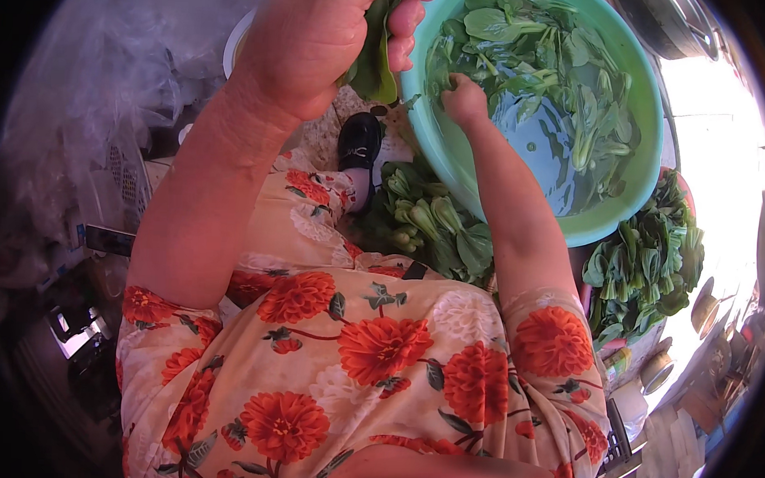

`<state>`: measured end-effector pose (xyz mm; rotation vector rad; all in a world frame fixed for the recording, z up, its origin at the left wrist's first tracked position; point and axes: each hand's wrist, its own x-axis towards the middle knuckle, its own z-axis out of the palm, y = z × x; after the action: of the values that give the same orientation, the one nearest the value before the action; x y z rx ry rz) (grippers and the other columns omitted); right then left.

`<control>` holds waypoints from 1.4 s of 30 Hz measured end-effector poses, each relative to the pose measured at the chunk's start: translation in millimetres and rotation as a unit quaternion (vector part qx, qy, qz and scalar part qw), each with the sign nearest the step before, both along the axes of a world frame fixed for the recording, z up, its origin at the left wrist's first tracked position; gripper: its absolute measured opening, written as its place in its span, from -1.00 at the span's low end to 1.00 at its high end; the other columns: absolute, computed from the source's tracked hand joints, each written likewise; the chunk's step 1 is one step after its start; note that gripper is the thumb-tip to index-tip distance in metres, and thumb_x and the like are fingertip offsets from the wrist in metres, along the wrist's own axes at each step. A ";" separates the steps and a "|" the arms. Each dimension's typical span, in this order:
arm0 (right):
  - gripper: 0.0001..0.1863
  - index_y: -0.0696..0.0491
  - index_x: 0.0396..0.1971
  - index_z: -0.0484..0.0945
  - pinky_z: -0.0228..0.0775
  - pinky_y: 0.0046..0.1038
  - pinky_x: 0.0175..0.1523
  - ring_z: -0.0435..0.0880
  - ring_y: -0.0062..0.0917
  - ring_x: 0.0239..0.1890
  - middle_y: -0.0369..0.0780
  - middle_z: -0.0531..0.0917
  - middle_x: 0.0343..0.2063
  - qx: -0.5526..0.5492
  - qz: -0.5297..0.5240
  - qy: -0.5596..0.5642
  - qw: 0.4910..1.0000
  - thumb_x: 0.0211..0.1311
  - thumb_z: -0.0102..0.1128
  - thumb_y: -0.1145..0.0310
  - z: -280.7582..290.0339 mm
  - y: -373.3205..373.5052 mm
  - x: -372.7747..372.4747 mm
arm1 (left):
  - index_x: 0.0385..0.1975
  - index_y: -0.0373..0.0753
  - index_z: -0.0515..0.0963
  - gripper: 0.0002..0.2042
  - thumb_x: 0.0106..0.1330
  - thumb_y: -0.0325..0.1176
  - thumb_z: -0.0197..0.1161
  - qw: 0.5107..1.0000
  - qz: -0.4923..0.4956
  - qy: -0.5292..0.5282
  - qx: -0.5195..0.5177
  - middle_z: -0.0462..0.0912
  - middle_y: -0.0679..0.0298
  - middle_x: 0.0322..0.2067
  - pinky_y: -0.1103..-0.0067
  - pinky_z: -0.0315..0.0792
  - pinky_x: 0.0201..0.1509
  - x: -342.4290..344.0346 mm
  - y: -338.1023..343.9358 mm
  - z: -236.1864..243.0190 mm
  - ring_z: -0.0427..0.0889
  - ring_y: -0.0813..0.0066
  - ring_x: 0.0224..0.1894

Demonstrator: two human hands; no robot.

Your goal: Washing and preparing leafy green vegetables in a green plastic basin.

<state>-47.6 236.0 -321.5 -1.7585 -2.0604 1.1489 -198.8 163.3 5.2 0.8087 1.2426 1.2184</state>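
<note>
My left hand (309, 47) is raised close at the top of the view, left of the basin, with fingers curled round a leafy green (374, 57). Only part of its leaf shows past the palm. My right hand (466, 100) is dipped at the left side of a light-green plastic basin (422, 131) full of water. Its fingers look curled in, and whatever they may hold is hidden. Loose bok choy (585, 120) floats in the water, mostly along the far and right sides. Bluish water (529, 147) shows in the middle.
A pile of bok choy (429, 220) lies on the floor just before the basin. More leafy greens (647, 261) are heaped at the right. Metal pots (664, 21) stand at the far right, clear plastic sheeting (93, 69) hangs at left, and a black shoe (360, 141) shows below my left hand.
</note>
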 end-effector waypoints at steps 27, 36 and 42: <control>-0.60 0.13 -0.10 0.57 0.40 -0.25 0.07 0.61 -0.11 -0.07 0.02 0.65 -0.18 -0.034 0.057 0.002 0.998 0.13 0.07 0.19 -0.3 -20.6 -14.1 | -0.34 -0.35 0.47 -0.83 0.30 -0.36 0.02 0.997 -0.053 -0.053 -0.030 0.48 0.27 -0.59 0.60 0.44 -0.39 -17.1 -11.9 -15.0 0.48 0.48 -0.57; -0.75 0.16 -0.17 0.54 0.45 -0.41 -0.21 0.62 -0.43 -0.38 -0.18 0.62 -0.44 -0.242 -0.060 0.240 0.938 0.19 0.13 0.36 59.3 -28.1 32.2 | -0.24 -0.32 0.50 -0.77 0.33 -0.26 0.08 0.994 -0.105 0.027 -0.014 0.55 0.26 -0.47 0.58 0.47 -0.30 1.1 -17.8 -24.9 0.55 0.48 -0.44; -0.80 0.15 -0.16 0.52 0.41 -0.54 -0.28 0.54 -0.58 -0.45 -0.28 0.58 -0.45 -0.209 -0.107 0.528 0.817 0.28 0.11 0.40 210.6 -68.6 65.4 | -0.03 -0.29 0.47 -0.67 0.33 -0.21 0.12 0.988 -0.092 0.081 -0.090 0.57 0.24 -0.22 0.53 0.47 -0.17 52.3 -40.4 -48.6 0.56 0.50 -0.23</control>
<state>17.8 167.4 -111.0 -0.9660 -0.9557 1.9680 -146.5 122.8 -43.4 0.8806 1.3565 0.8915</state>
